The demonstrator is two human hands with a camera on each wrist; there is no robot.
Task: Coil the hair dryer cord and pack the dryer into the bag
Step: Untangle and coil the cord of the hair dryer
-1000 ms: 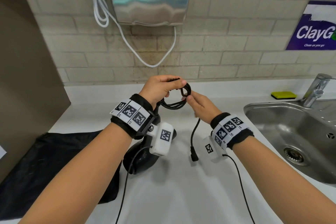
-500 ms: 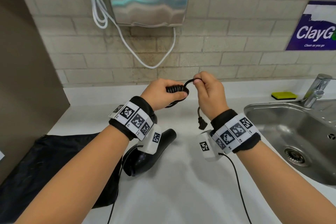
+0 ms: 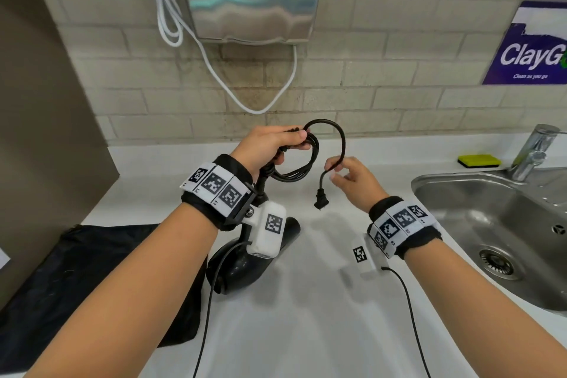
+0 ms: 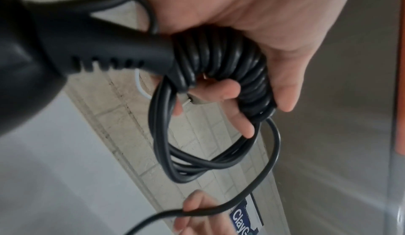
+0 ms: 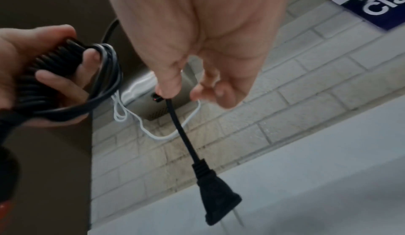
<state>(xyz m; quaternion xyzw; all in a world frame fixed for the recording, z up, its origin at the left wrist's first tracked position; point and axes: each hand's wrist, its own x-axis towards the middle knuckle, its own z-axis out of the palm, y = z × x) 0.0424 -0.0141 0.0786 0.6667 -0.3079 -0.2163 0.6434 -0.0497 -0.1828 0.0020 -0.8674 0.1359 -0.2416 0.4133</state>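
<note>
Your left hand [image 3: 270, 144] grips the gathered loops of the black hair dryer cord [image 3: 306, 159] so they can't spring apart. Your right hand [image 3: 352, 178] pinches the free end beside the dangling plug [image 3: 321, 201]. The glossy black dryer [image 3: 242, 264] hangs beneath your left wrist, just right of the black cloth bag [image 3: 76, 279] on the white worktop [image 3: 306, 316].
</note>
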